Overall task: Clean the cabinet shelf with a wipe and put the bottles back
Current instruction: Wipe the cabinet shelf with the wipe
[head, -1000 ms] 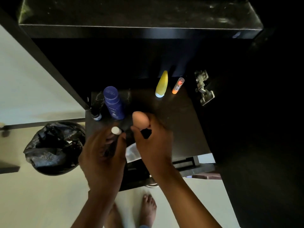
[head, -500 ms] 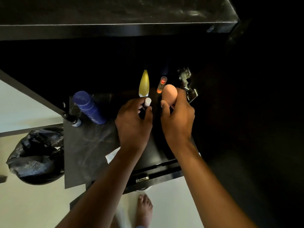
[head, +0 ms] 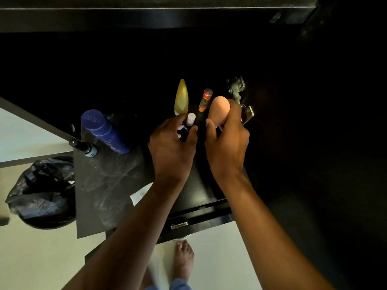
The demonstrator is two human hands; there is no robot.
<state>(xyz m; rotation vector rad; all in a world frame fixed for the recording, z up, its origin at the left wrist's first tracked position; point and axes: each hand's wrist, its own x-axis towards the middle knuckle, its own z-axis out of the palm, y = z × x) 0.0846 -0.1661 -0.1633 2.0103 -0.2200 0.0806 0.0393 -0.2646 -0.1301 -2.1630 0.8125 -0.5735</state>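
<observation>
Barely shifting since half a second ago: both hands holding the same spots at frame centre, next to the yellow bottle [head: 181, 96] and orange-capped tube [head: 205, 99], having come there from the shelf's near edge a second ago.

Head view: left hand [head: 171, 149] pinching a small white-capped bottle [head: 190, 119] between thumb and fingers, just below the yellow bottle. Right hand [head: 227, 141] gripping a peach egg-shaped item [head: 218, 110], fingers curling round it, just beside the tube and near the metal hinge [head: 238, 95]. Standing at centre left on the dark shelf [head: 109, 185]: blue bottle [head: 104, 130] and small dark dropper bottle [head: 87, 148]. Showing below the left forearm: white wipe [head: 140, 194]. Sitting at lower left: black bin bag [head: 41, 191].
</observation>
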